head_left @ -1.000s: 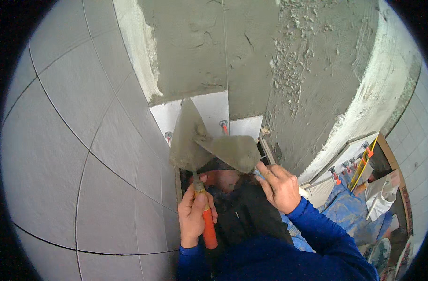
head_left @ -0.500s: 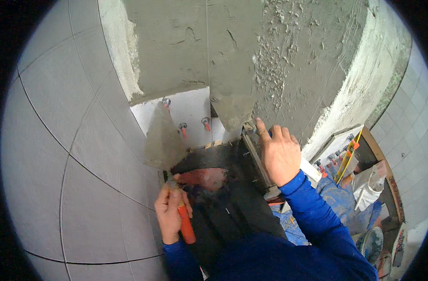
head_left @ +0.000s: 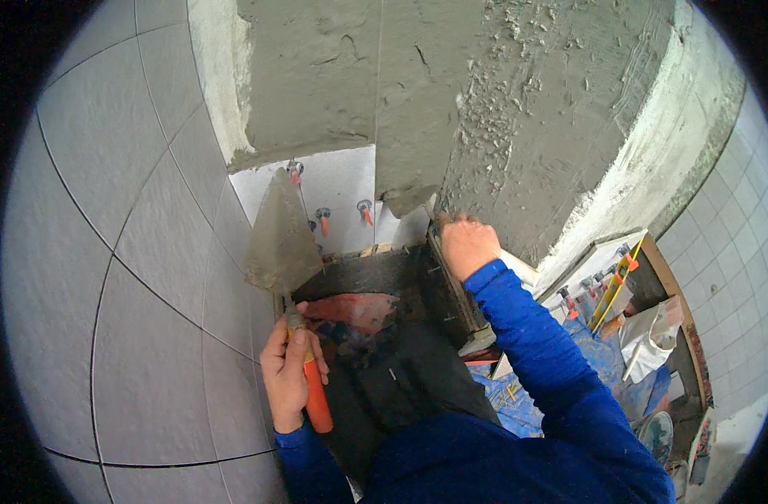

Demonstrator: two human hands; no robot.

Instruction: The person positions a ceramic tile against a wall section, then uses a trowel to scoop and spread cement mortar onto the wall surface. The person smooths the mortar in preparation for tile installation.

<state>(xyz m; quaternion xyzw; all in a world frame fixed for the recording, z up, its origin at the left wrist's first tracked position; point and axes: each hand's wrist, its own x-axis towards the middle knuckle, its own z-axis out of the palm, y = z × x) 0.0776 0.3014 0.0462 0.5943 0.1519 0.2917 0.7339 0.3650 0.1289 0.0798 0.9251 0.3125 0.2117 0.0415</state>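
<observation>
My left hand (head_left: 290,370) is closed round the orange handle of a large pointing trowel (head_left: 283,239), its blade smeared with grey mortar and pointing up in front of the white wall tile. In my right hand (head_left: 469,245) is a second trowel (head_left: 409,201), its handle hidden by my fist. This blade is by the lower edge of the grey mortar coat (head_left: 417,101), over the top of the white tile (head_left: 342,189). Whether the blade presses on the mortar is hard to tell. Tile levelling clips with red parts (head_left: 365,212) stick out from the white tile.
Large grey tiles (head_left: 157,336) cover the wall on my left. To the right are a white bag (head_left: 652,336), a yellow spirit level (head_left: 615,286), a blue sheet (head_left: 518,407) and a board edge (head_left: 694,336). A dark box-like frame (head_left: 455,294) stands below my right hand.
My right hand has moved left and its fingers have curled in; its trowel blade has turned flatter. My left hand and the large trowel have shifted slightly left and up.
</observation>
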